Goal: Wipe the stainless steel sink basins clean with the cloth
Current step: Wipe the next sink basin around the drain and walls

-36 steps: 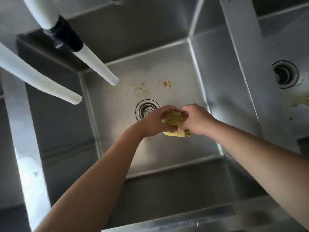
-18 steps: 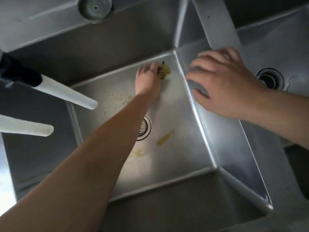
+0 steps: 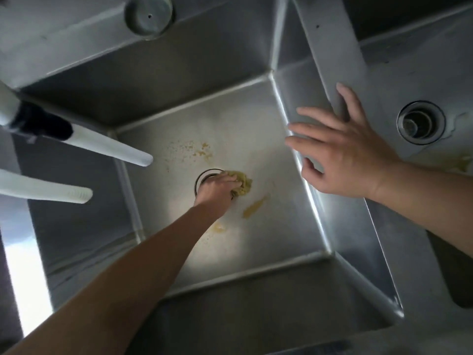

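Deep in the middle stainless steel basin, my left hand grips a crumpled yellow cloth and presses it on the floor beside the drain, which the hand partly hides. Yellow smears and crumbs lie on the basin floor. My right hand hovers over the basin's right wall with fingers spread, its fingertips at the divider between the basins. It holds nothing.
A second basin at the right has an open drain and a yellow stain near it. Two white spout tubes reach in from the left above the basin. A round metal fitting sits on the back ledge.
My left hand has drawn the cloth from the far corner of the basin back to the drain. My right hand has let go of the cloth and now sits at the divider.
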Demonstrator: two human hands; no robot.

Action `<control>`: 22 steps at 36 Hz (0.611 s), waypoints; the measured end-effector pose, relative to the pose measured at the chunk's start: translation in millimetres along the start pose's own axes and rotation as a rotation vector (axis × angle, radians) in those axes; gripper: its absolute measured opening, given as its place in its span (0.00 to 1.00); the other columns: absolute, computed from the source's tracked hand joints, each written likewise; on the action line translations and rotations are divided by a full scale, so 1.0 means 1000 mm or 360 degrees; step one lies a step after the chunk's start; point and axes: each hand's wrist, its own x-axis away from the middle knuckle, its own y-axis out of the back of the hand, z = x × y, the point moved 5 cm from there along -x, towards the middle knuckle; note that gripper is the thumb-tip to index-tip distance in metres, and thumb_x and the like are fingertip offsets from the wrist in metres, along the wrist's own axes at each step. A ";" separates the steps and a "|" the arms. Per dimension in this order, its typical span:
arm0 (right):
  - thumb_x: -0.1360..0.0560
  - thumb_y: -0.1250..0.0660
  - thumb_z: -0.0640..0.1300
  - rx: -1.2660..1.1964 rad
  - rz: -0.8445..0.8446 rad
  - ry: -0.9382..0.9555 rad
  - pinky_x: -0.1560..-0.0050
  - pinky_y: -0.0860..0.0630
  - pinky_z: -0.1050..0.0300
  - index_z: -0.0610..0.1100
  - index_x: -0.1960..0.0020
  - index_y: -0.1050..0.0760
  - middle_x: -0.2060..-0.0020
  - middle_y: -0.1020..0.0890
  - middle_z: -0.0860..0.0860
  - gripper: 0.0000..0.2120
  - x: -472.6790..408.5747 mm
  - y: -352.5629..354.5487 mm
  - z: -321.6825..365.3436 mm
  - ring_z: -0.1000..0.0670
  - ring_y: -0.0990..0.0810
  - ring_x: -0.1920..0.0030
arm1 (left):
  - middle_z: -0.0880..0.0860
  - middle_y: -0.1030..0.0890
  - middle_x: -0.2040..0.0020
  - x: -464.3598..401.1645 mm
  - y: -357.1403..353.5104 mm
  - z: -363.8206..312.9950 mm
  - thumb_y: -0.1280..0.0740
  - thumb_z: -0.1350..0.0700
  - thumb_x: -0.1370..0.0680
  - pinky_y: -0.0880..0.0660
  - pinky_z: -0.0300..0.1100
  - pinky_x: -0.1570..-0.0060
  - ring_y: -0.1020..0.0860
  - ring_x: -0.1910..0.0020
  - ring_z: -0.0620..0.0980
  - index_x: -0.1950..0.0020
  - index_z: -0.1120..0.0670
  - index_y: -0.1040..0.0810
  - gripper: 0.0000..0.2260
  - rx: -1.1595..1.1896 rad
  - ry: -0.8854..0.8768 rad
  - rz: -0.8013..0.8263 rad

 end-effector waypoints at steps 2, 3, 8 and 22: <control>0.31 0.37 0.45 -0.0071 -0.0041 -0.0045 0.30 0.45 0.28 0.43 0.44 0.20 0.42 0.18 0.47 0.17 -0.001 0.002 -0.002 0.41 0.24 0.35 | 0.47 0.22 0.34 0.013 -0.006 -0.001 0.34 0.60 0.26 0.27 0.43 0.38 0.25 0.34 0.51 0.35 0.44 0.20 0.21 0.0108 0.0212 0.0243; 0.31 0.36 0.45 -0.0082 -0.0039 -0.0066 0.30 0.44 0.29 0.43 0.43 0.20 0.41 0.19 0.47 0.19 -0.002 0.003 -0.003 0.41 0.24 0.35 | 0.47 0.21 0.35 0.017 -0.009 0.001 0.34 0.58 0.25 0.26 0.42 0.41 0.24 0.36 0.52 0.35 0.42 0.21 0.21 0.0207 0.0335 0.0311; 0.32 0.36 0.48 -0.0058 0.0068 -0.0126 0.28 0.46 0.29 0.43 0.41 0.21 0.35 0.22 0.46 0.22 -0.004 0.003 -0.002 0.42 0.25 0.35 | 0.49 0.17 0.45 0.017 0.010 -0.013 0.35 0.62 0.27 0.30 0.34 0.51 0.21 0.43 0.50 0.36 0.45 0.20 0.22 0.0659 0.0540 0.0051; 0.30 0.41 0.55 0.0023 0.0327 -0.0186 0.25 0.54 0.32 0.44 0.37 0.25 0.36 0.23 0.49 0.26 -0.004 0.000 -0.004 0.45 0.28 0.34 | 0.47 0.31 0.25 -0.062 -0.052 -0.092 0.36 0.57 0.24 0.48 0.43 0.23 0.42 0.23 0.52 0.31 0.45 0.24 0.21 0.0121 -0.0128 0.0037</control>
